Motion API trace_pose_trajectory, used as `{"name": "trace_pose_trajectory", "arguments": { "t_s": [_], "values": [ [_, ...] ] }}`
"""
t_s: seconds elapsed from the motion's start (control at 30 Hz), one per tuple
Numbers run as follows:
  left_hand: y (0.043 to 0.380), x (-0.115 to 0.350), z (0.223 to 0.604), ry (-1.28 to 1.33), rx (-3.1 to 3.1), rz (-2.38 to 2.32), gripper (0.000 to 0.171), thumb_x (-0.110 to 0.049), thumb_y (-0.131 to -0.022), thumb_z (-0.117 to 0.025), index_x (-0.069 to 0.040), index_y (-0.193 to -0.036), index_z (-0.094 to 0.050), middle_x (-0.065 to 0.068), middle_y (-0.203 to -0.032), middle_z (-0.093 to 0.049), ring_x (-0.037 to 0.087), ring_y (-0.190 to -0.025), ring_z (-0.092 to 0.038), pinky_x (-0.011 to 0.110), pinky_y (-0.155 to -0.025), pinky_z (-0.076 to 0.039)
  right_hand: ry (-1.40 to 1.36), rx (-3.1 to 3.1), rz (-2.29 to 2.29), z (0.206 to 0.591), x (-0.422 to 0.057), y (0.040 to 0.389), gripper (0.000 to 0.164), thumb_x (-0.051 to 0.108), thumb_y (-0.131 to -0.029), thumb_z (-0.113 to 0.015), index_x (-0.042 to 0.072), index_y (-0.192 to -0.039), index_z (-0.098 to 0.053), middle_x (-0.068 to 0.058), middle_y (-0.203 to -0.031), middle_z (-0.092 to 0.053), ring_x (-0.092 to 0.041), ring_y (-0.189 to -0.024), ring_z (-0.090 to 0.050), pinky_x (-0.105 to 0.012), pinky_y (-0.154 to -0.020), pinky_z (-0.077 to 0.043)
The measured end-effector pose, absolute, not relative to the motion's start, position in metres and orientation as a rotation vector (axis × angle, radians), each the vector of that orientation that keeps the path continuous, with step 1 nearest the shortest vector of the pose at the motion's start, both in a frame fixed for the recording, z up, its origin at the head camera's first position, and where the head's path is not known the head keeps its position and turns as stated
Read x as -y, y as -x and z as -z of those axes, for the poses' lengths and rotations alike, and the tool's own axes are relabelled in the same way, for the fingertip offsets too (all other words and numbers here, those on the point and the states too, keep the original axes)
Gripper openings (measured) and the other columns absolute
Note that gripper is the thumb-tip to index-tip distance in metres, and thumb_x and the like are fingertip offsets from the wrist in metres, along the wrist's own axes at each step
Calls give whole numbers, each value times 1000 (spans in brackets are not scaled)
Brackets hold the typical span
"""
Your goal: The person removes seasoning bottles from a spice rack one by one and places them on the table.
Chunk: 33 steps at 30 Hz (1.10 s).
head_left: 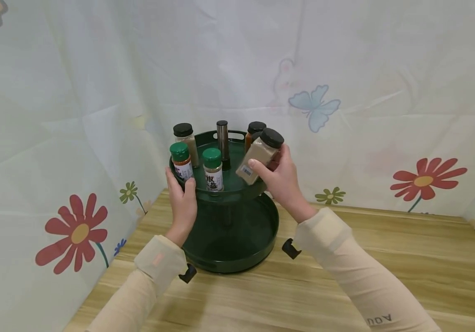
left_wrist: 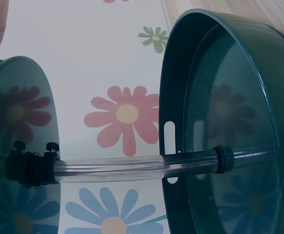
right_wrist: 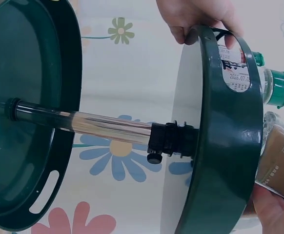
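Note:
A dark green two-tier turntable rack point(head_left: 231, 196) stands on the table, its tiers joined by a metal post point(left_wrist: 110, 169). My left hand point(head_left: 184, 203) grips the upper tray's rim at the left, fingertips showing at the handle slot in the right wrist view. My right hand point(head_left: 283, 177) holds a square spice jar point(head_left: 258, 157) with a black lid and tan powder, tilted above the upper tray's right side. On that tray stand a green-capped jar with red contents point(head_left: 182, 161), another green-capped jar point(head_left: 213, 170), a black-lidded jar point(head_left: 185, 138) and an orange-brown jar point(head_left: 255, 131), partly hidden.
The lower tray point(head_left: 229, 265) shows nothing on it. A wood-grain table point(head_left: 386, 258) runs under the rack and off to the right. White curtains point(head_left: 229, 60) printed with flowers and a butterfly hang behind and at the left.

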State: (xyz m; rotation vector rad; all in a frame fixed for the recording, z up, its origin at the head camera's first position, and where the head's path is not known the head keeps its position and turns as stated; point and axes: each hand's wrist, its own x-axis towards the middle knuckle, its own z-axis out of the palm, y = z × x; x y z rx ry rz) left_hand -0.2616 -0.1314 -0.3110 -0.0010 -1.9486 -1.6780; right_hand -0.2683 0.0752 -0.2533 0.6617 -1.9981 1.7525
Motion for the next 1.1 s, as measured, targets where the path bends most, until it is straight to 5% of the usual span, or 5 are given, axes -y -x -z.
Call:
{"name": "trace_pose_trajectory", "arguments": {
  "t_s": [0.37, 0.67, 0.9, 1.1],
  "values": [
    [262, 132, 312, -1, 1941, 1671, 70, -31, -91, -38, -15, -145, 5, 3, -152, 2, 16, -136, -3, 44, -110, -6, -659, 2019, -1731, 251, -83, 259, 54, 15, -83, -62, 5, -127, -32, -14, -116, -51, -24, -98, -55, -47, -78, -50],
    [263, 132, 312, 15, 1925, 1674, 70, -30, -91, -38, -13, -144, 4, 5, -152, 2, 15, -136, -3, 43, -110, -6, -716, 1984, -1771, 253, -90, 251, 54, 8, -81, -61, 6, -127, -32, -13, -111, -50, -25, -92, -53, -25, -57, -50],
    [262, 132, 311, 11, 1924, 1666, 71, -30, -91, -39, -13, -145, 4, 6, -152, 1, 16, -135, -4, 44, -110, -7, -731, 2021, -1774, 256, -97, 245, 57, 5, -79, -62, 5, -127, -31, -13, -114, -47, -25, -98, -50, -41, -79, -49],
    [261, 132, 312, 18, 1928, 1667, 71, -30, -91, -39, -13, -145, 4, 6, -152, 1, 17, -136, -4, 44, -110, -7, -752, 2050, -1791, 259, -104, 240, 58, 1, -77, -61, 3, -126, -29, -14, -111, -46, -24, -94, -52, -27, -74, -49]
  ]
}}
